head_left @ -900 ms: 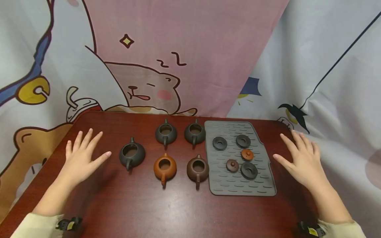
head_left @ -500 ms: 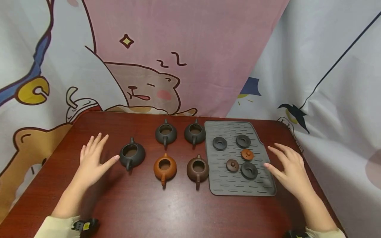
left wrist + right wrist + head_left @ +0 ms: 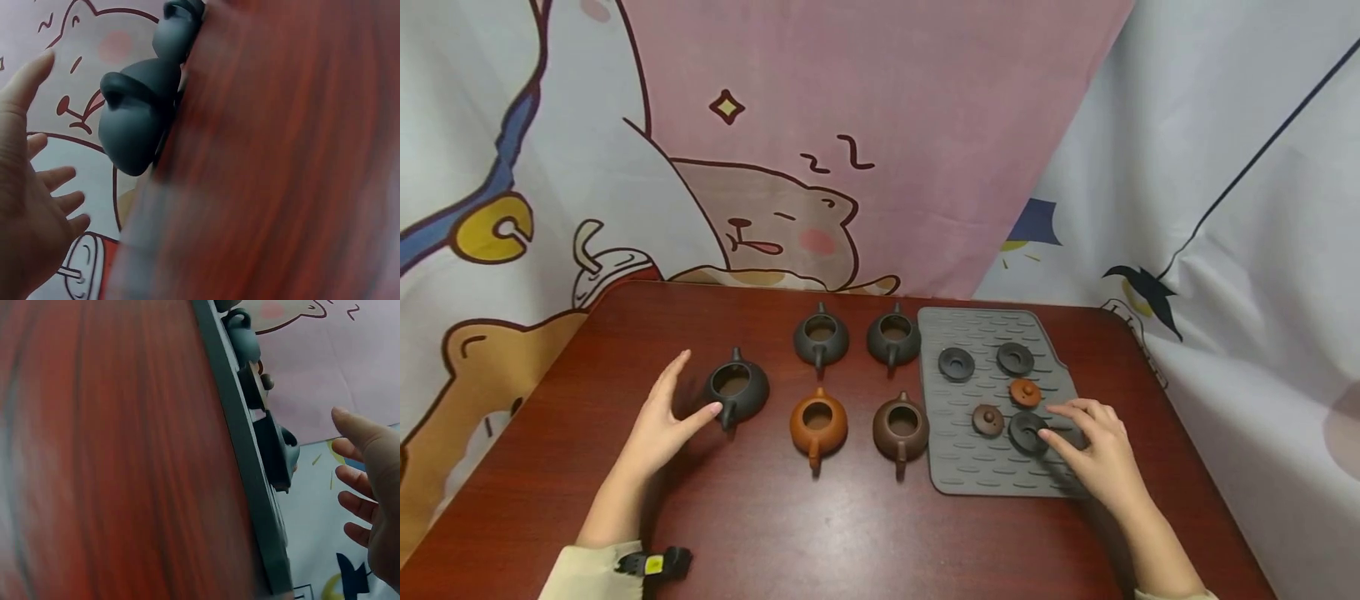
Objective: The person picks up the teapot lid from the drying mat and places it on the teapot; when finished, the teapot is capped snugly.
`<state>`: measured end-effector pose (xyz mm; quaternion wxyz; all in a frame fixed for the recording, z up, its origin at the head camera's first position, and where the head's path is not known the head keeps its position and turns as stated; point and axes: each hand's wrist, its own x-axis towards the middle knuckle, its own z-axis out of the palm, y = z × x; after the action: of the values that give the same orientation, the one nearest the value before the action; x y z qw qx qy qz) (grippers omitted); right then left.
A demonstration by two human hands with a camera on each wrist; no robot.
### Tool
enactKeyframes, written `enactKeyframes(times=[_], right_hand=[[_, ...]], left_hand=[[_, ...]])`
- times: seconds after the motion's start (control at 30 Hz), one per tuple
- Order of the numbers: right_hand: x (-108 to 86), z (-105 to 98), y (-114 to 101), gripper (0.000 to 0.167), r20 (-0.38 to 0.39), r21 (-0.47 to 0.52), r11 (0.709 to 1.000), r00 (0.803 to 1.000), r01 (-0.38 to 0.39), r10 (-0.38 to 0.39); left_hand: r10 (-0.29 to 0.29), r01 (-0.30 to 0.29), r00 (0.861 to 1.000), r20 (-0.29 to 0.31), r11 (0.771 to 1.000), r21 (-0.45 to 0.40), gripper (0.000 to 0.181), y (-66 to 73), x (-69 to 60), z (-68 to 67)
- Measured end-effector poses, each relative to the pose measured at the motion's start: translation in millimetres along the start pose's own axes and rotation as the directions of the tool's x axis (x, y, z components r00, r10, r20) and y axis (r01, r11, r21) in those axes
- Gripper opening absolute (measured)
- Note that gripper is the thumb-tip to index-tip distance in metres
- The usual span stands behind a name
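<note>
In the head view my left hand (image 3: 658, 425) is beside the leftmost dark teapot (image 3: 748, 398), thumb near its handle; whether they touch I cannot tell. Its fingers are spread and hold nothing, as the left wrist view shows, where the teapot (image 3: 134, 128) stands apart from the hand (image 3: 31, 200). Above the right part of the grey mat, my right hand (image 3: 1097, 454) has thumb and fingers parted around the near dark lid (image 3: 1024, 435). In the right wrist view a gap shows between the hand (image 3: 381, 481) and the dark lid (image 3: 272, 453).
Two more dark teapots (image 3: 821, 340) (image 3: 893, 338) stand at the back, with an orange teapot (image 3: 818, 425) and a brown teapot (image 3: 900, 430) in front. The grey mat (image 3: 970, 475) also bears two dark lids (image 3: 957, 365) (image 3: 1015, 359), an orange lid (image 3: 1025, 393) and a brown lid (image 3: 988, 421).
My left hand has moved right to the leftmost dark teapot. My right hand has moved left, from the table's right side to over the mat by the near dark lid. Teapots and lids stay in place.
</note>
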<state>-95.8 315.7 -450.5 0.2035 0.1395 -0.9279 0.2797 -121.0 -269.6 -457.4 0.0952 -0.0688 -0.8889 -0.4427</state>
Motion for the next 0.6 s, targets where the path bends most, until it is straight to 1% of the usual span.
enactKeyframes(times=[0.17, 0.3, 0.4, 0.6], right_hand=[[-1.3, 9.0, 3.9, 0.035, -0.017, 0.036, 0.999, 1.000, -0.019, 0.019], [-3.3, 14.1, 6.4, 0.034, -0.011, 0.044, 0.998, 0.999, -0.038, 0.038], [-6.0, 17.0, 8.5, 0.033, -0.006, 0.051, 0.997, 0.998, -0.057, 0.057], [-10.6, 25.6, 12.5, 0.028, -0.010, 0.066, 0.994, 0.996, -0.089, 0.090]], left_hand=[[-0.058, 0.062, 0.997, 0.057, 0.996, -0.069, 0.095, -7.0, -1.8, 8.3], [-0.050, 0.058, 0.996, 0.073, 0.992, -0.110, 0.094, -14.7, -2.9, 14.4], [-0.038, 0.047, 0.996, 0.077, 0.992, -0.120, 0.092, -17.7, -2.9, 18.1], [-0.066, 0.077, 0.994, 0.092, 0.990, -0.116, 0.090, -20.6, -5.0, 19.8]])
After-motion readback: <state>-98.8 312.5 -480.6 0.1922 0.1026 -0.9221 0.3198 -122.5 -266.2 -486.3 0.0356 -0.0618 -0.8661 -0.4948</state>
